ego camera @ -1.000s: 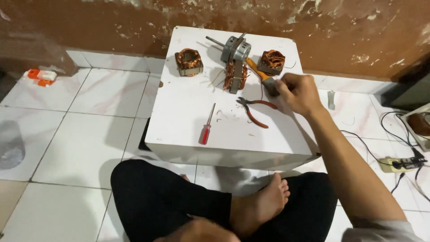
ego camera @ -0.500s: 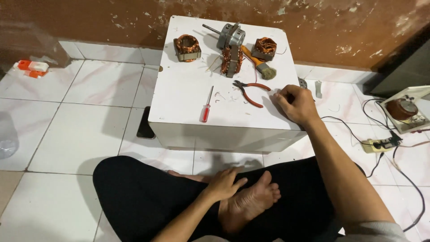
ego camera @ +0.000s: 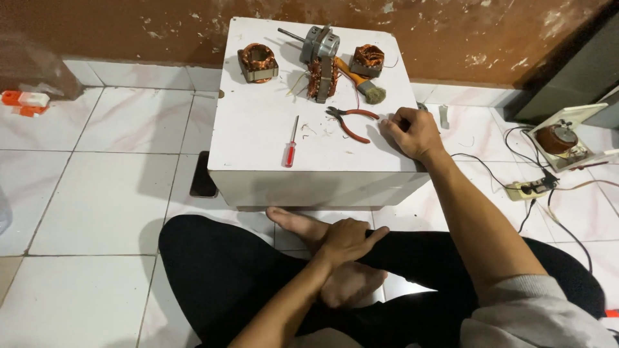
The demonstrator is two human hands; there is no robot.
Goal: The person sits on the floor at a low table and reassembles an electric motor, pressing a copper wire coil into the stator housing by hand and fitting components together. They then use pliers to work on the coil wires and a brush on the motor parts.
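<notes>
My right hand [ego camera: 412, 132] rests on the right side of a white box table [ego camera: 258, 142], fingers curled with nothing visible in them. It lies just right of the red-handled pliers [ego camera: 348, 119]. My left hand [ego camera: 345, 241] lies flat on my bare foot [ego camera: 342, 283] below the table, fingers loosely apart. A red-handled screwdriver [ego camera: 291, 149] lies mid-table. At the back sit a grey motor [ego camera: 319, 42], a wound core [ego camera: 322, 77], two copper coils [ego camera: 258, 62] [ego camera: 367, 59] and a small brush [ego camera: 371, 90].
A dark flat phone-like object [ego camera: 204, 177] lies on the tiled floor by the table's left side. To the right are a power strip [ego camera: 529, 188] with cables and an open white device [ego camera: 561, 138]. An orange-white item [ego camera: 22, 101] sits far left.
My right hand drew back from the brush near the coils to the table's right edge. My left hand came into view and settled on my foot. The view tilted down.
</notes>
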